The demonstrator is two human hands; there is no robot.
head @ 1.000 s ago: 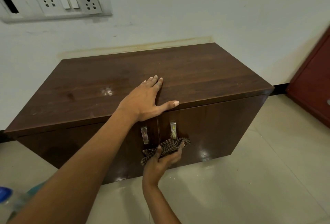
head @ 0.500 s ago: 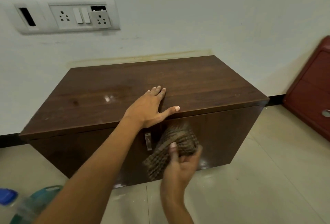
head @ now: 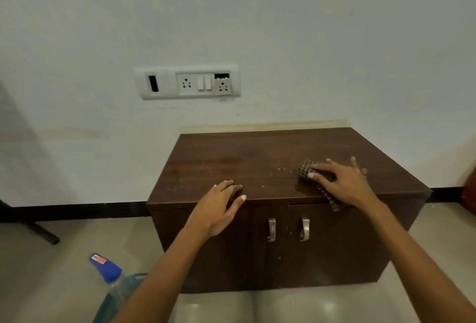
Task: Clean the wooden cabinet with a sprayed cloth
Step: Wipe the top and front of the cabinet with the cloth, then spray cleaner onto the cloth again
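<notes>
1. One wooden cabinet [head: 257,165] against the wall; I judge the cleaning mid-way. A damp-looking sheen sits on the top near the cloth, specks remain toward the middle, and I can't tell whether the doors are finished.
2. Two hands. My left hand [head: 219,206] lies flat and unclenched on the front left edge, gripping nothing. My right hand [head: 342,181] presses down with fingers spread over the cloth.
3. One spray bottle [head: 113,279] with a blue cap on the floor, well left of the cabinet.
4. One checked cloth [head: 309,172] on the top's right side, a corner hanging over the front edge.
5. Two metal door handles [head: 271,230], side by side.
</notes>
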